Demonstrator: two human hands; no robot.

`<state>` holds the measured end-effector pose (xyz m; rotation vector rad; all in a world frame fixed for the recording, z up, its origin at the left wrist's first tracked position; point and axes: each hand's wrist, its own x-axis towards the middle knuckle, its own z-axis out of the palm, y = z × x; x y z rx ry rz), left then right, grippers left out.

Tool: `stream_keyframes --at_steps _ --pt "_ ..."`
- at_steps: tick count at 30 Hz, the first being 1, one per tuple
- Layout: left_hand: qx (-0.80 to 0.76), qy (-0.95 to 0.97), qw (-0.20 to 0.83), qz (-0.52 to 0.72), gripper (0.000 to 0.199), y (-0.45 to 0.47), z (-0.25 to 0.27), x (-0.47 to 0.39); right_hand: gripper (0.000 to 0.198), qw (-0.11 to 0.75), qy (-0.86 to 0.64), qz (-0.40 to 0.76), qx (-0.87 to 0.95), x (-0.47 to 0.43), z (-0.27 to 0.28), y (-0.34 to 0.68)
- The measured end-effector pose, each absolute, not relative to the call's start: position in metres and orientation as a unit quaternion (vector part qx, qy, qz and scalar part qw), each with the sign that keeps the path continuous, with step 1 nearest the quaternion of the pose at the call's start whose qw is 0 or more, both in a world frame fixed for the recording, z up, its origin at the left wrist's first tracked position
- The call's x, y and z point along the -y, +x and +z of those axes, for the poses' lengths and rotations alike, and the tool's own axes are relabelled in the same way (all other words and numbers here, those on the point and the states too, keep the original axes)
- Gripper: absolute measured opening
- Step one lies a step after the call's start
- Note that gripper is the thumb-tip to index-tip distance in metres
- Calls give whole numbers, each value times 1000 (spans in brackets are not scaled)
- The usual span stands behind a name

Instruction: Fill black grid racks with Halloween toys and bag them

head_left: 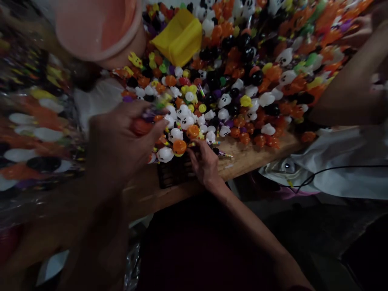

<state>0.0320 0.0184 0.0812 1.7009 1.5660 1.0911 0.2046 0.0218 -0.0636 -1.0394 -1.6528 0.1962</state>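
Observation:
My left hand [118, 135] is closed around a few small figure-topped sticks, with a red-orange round top [141, 126] and a blurred yellow-green top [163, 101] poking out. At the near edge of the toy pile, my right hand [206, 161] has thumb and fingers pinched at the patterned stick of an orange pumpkin-topped pen [180, 148]. White ghost tops [165, 154] lie beside it. Beneath these sits a dark slotted tray [176, 173], partly hidden by the pile.
A large heap of Halloween figures [236, 101] covers the wooden table [254, 155]. Behind stand a pink tub [121, 52] and a yellow container [180, 38]. Filled plastic bags [39, 137] are at left. Another person's arm [348, 87] reaches in at right, near a black cable [333, 167].

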Motion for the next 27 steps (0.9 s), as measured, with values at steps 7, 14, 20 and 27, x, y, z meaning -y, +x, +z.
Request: stream_keyframes --at_steps 7,14,20,27 --pt "-380 843 226 306 40 45 57 -77 24 416 -538 42 732 -30 -48 197" --pt "-368 873 225 225 37 46 37 -87 21 454 -510 129 719 -24 -54 199" --pt "-347 897 147 232 37 47 43 -84 20 480 -518 91 702 -35 -35 257" --pt "-360 908 96 194 41 53 42 -84 22 355 -655 -16 667 -80 -39 326"
